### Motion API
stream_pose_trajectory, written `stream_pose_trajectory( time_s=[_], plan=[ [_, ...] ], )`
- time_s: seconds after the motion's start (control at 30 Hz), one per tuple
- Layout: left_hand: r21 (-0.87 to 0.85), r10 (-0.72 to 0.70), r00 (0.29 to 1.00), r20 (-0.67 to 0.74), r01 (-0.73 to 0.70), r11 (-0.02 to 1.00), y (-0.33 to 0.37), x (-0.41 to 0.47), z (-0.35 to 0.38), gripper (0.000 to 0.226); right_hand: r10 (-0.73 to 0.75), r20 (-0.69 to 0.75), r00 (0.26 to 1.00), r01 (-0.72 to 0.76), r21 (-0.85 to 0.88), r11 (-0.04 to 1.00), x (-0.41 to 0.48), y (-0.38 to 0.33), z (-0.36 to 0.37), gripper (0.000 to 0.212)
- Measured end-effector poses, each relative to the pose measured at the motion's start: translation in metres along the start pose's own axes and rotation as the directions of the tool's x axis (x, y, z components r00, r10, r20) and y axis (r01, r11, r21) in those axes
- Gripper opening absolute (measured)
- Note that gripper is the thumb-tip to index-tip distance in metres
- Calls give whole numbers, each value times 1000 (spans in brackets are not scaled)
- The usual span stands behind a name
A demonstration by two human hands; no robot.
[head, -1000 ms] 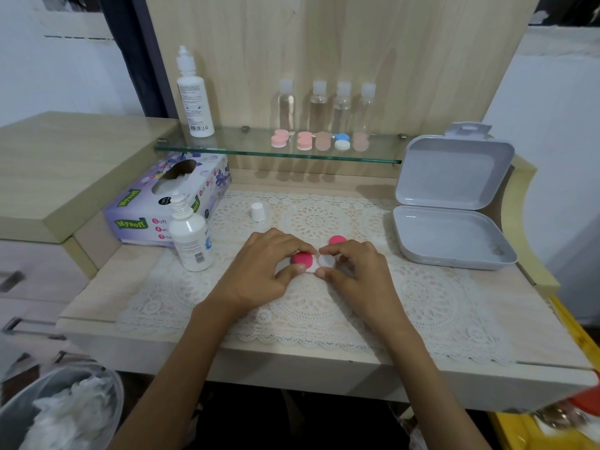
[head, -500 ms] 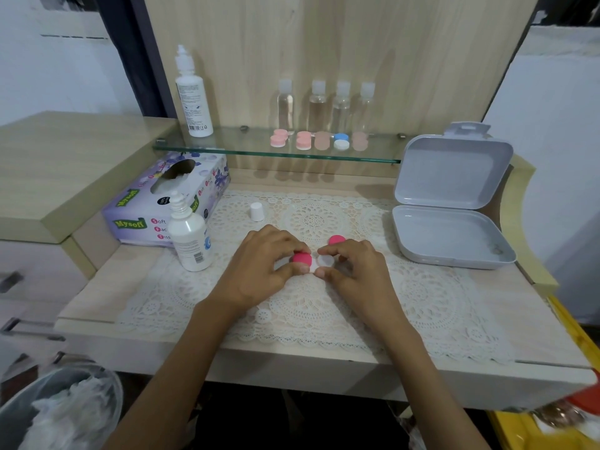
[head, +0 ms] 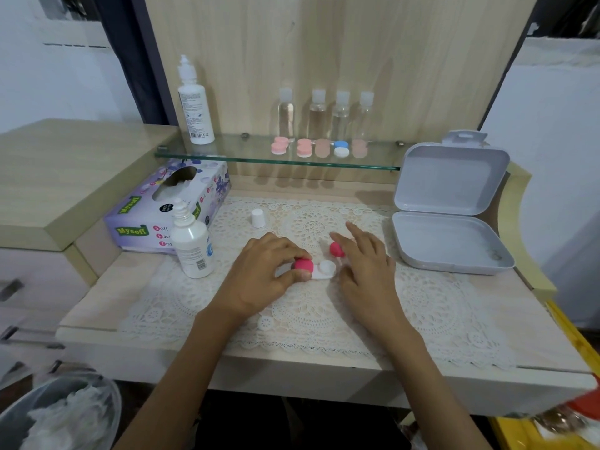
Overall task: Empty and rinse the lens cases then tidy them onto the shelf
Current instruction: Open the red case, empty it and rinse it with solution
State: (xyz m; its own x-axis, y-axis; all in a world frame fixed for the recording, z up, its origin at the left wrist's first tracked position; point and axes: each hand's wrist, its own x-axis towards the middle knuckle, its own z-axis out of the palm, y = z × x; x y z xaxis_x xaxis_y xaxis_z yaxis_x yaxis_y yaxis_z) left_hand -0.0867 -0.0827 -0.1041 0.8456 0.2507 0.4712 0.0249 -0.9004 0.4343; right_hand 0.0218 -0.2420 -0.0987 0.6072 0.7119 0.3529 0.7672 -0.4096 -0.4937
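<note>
Lens case (head: 326,269), white plastic with one pink screw cap on, lies on the white lace mat (head: 422,303), pinched by our left hand (head: 259,277). Right hand (head: 367,274), fingers straight, touches the loose pink cap (head: 337,250). We should hold the base flat while twisting.

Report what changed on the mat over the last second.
The right hand let go of the lens case and moved toward the loose pink cap, fingers straightened, uncovering the white well. The left hand still pinches the case's pink end. The solution bottle and grey box stayed put.
</note>
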Motion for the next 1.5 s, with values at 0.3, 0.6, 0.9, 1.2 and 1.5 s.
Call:
stream_pose_trajectory(
  time_s=[0.3, 0.6, 0.9, 1.2, 1.5],
  plan=[
    [-29, 6, 1000, 12, -5, 1000, -1, -1, 0, 44, 8, -167, 986, -4, 21, 1000, 1, 5, 7, 25],
    [-35, 4, 1000, 18, -3, 999, -3, 0, 1, 45, -132, -116, 984, 152, 182, 971, -3, -2, 6, 29],
    [-29, -2, 1000, 28, 3, 1000, -3, 0, 1, 44, -134, -80, 988, 143, 119, 983, -4, -3, 4, 28],
    [-18, -3, 1000, 23, 4, 1000, -1, -1, 1, 43, 6, -92, 996, 6, 130, 991, -1, -4, 5, 32],
    [-50, -10, 1000, 28, 11, 999, -3, 0, 2, 44, -71, -76, 995, 79, 101, 992, -6, -6, 3, 27]
  ],
)
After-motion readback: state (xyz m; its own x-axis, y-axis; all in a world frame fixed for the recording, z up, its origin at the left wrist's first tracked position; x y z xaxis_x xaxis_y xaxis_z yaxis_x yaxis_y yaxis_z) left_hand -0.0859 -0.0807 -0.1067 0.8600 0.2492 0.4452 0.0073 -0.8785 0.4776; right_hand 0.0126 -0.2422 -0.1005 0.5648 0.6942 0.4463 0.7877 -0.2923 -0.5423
